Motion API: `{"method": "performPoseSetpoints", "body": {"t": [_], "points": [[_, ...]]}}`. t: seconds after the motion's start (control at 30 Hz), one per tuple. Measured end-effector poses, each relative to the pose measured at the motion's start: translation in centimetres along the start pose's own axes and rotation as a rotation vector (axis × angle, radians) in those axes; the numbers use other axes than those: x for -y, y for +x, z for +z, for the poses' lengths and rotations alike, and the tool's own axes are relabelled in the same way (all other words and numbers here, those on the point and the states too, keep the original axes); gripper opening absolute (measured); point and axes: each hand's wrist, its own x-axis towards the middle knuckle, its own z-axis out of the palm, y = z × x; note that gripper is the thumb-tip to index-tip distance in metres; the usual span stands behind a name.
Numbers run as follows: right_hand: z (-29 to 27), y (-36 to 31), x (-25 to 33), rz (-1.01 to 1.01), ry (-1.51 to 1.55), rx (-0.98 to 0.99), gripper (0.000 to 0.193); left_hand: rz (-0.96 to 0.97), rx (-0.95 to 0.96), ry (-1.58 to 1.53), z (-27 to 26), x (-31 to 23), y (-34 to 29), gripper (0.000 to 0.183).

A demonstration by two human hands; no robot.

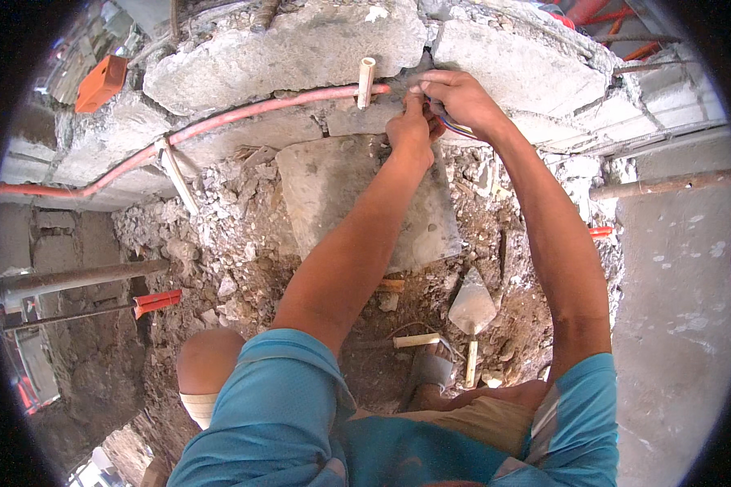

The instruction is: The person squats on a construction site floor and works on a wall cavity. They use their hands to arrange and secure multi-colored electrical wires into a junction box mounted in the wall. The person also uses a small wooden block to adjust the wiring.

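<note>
At the broken block wall, my left hand (412, 127) and my right hand (460, 99) meet with fingers closed together. Thin coloured electrical wires (460, 130) come out between them and curve below my right palm. The fingertips hide exactly where each hand grips the wires. Just left of my hands, the visible part of a reddish-orange conduit (260, 106) ends; it runs along the wall from the far left. A short pale stick (366, 81) stands upright against that conduit near its right end.
Below the wall a grey slab (325, 195) leans on rubble. A trowel (472, 304) lies between my arms, with a wooden piece (417, 340) beside it. An orange brick-like block (101, 84) rests on the wall. Pipes (81, 280) jut in from the left, another (666, 184) from the right.
</note>
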Motion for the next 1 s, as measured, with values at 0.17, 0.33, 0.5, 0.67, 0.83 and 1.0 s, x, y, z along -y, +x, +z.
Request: {"method": "performPoseSetpoints", "body": {"t": [0.17, 0.33, 0.5, 0.67, 0.83, 1.0], "points": [[1.5, -1.9, 3.3, -0.226, -0.815, -0.082, 0.035, 0.011, -0.008, -0.032, -0.8, -0.8, 0.4, 0.034], [-0.6, -3.5, 2.0, -0.423, -1.325, 0.076, 0.038, -0.031, -0.097, -0.007, 0.3, -0.4, -0.8, 0.038], [-1.6, -0.4, 3.3, -0.509, -1.491, 0.073, 0.039, 0.014, 0.002, -0.022, -0.2, 0.3, 0.7, 0.042], [-1.2, -0.9, 3.1, -0.525, -1.532, 0.066, 0.038, 0.027, -0.027, -0.016, -0.4, 0.6, 1.2, 0.045], [-1.7, -0.4, 2.6, -0.457, -1.581, 0.095, 0.046, 0.025, 0.005, -0.043, -0.5, 1.2, 1.2, 0.045], [-1.8, -0.3, 2.3, -0.424, -1.526, 0.068, 0.047, 0.018, -0.014, -0.069, -0.6, 1.2, 1.5, 0.046]]}}
